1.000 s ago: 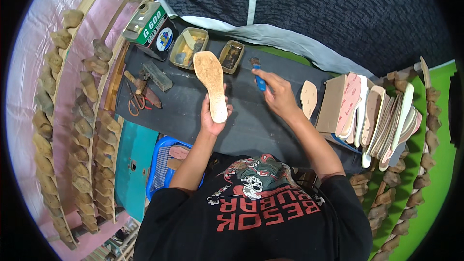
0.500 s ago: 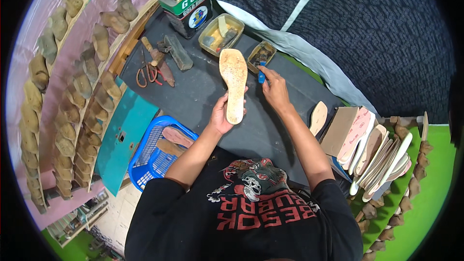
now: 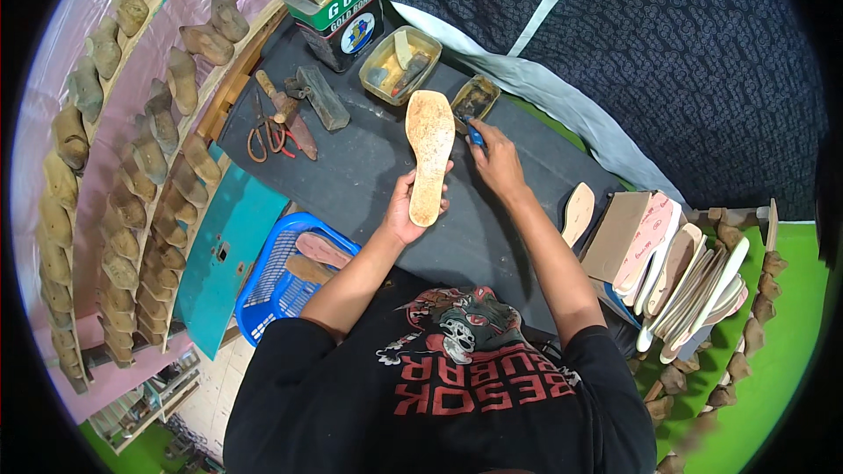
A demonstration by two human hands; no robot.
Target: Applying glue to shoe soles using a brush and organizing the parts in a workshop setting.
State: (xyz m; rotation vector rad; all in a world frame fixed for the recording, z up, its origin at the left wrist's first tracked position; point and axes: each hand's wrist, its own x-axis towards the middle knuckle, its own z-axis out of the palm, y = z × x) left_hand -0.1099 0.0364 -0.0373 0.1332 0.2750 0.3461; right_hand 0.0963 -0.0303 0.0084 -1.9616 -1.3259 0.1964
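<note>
My left hand grips a tan shoe insole by its narrow heel end. The insole stands up over the dark table, its wide toe end pointing away, with a speckled, mottled face in view. To its right, my right hand is closed around a small tool with a blue handle; what kind of tool it is stays unclear. The tool is at the near edge of a small tub stained with dark residue. My fingers hide part of the handle.
A larger tub and a green-black can stand at the back. Scissors and a sharpening block lie left. A blue basket holds insoles; stacked insoles sit right. Wooden shoe lasts line racks.
The insole has shifted slightly right and turned a little in my left hand. My right hand has drawn the blue-handled tool slightly back toward me, at the small tub's near edge.
</note>
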